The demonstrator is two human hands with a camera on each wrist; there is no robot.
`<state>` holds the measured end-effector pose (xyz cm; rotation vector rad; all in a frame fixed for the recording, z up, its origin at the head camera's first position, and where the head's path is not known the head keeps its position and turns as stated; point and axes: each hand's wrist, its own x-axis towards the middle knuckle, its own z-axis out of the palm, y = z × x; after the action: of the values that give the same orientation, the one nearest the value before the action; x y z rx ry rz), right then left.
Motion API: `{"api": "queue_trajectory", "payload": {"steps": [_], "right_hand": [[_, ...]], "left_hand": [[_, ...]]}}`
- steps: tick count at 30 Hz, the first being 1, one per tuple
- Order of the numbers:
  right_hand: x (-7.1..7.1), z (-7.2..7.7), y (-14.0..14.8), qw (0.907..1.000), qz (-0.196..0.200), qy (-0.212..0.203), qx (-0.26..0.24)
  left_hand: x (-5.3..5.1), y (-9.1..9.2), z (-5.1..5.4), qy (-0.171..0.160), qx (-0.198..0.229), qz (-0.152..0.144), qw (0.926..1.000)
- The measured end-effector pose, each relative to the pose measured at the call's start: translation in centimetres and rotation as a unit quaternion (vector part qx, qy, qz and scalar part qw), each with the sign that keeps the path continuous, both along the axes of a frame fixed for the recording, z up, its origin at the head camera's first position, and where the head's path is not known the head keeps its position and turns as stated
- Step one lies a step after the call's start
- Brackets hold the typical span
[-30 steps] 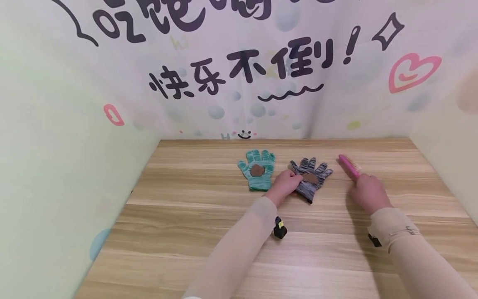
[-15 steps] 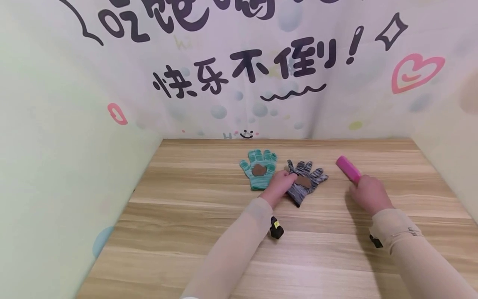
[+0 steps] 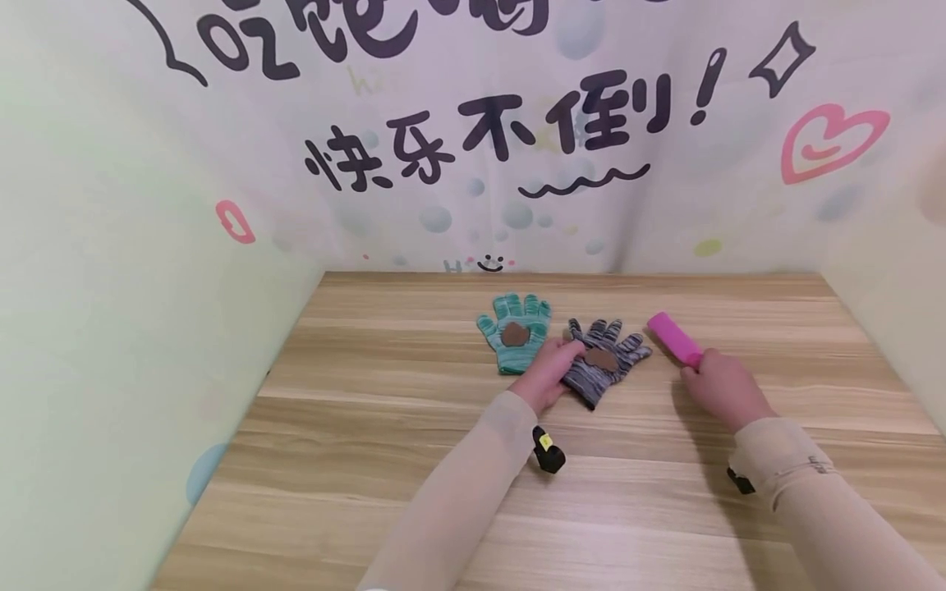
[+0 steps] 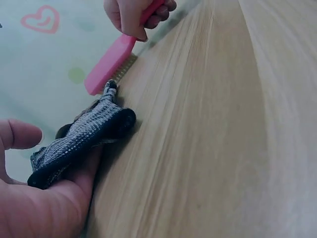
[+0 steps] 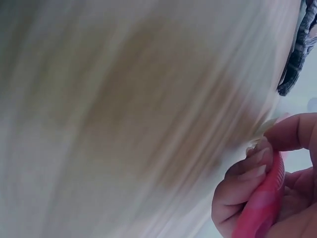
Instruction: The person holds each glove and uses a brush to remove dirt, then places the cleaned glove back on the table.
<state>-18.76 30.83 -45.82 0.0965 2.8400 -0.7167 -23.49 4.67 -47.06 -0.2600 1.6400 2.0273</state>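
A grey-and-black knitted glove (image 3: pixel 587 379) with a brown patch (image 3: pixel 601 359) lies on the table, fingers pointing away. My left hand (image 3: pixel 545 373) grips its left edge; in the left wrist view, the fingers go beneath the glove (image 4: pixel 81 136) and the thumb is above it. To the right, my right hand (image 3: pixel 727 387) holds a pink brush (image 3: pixel 672 336) by its handle. The brush back faces up, and its pale bristles (image 4: pixel 124 68) point toward the table. Brush and glove look apart in the head view. In the right wrist view, fingers (image 5: pixel 237 191) curl round the red-pink handle (image 5: pixel 262 208).
A green knitted glove (image 3: pixel 521 359) with a brown patch lies just left of the grey one. Behind the wooden table (image 3: pixel 628 509) hangs a white printed cloth (image 3: pixel 414 164), with pale walls at both sides. Each wrist carries a small black device (image 3: pixel 549 453).
The grey glove and my left hand have shifted slightly left. The pink brush has turned from bristles showing to back up, and its head has moved left toward the grey glove.
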Motion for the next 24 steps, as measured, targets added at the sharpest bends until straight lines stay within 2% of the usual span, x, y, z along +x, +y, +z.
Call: {"api": "queue_trajectory", "payload": {"steps": [8, 16, 24], "right_hand": [[0.3, 0.3, -1.1, 0.9995, 0.023, 0.024, 0.003], [0.6, 0.4, -2.2, 0.9994, 0.009, 0.030, -0.013], [1.1, 1.6, -3.5, 0.9987, 0.008, 0.044, -0.026]], "left_hand": [[0.0, 0.3, 0.6, -0.022, 0.014, -0.007, 0.9996], [0.2, 0.0, 0.2, 0.009, -0.014, -0.041, 0.9990], [0.4, 0.5, 0.6, 0.018, -0.014, -0.011, 0.9997]]}}
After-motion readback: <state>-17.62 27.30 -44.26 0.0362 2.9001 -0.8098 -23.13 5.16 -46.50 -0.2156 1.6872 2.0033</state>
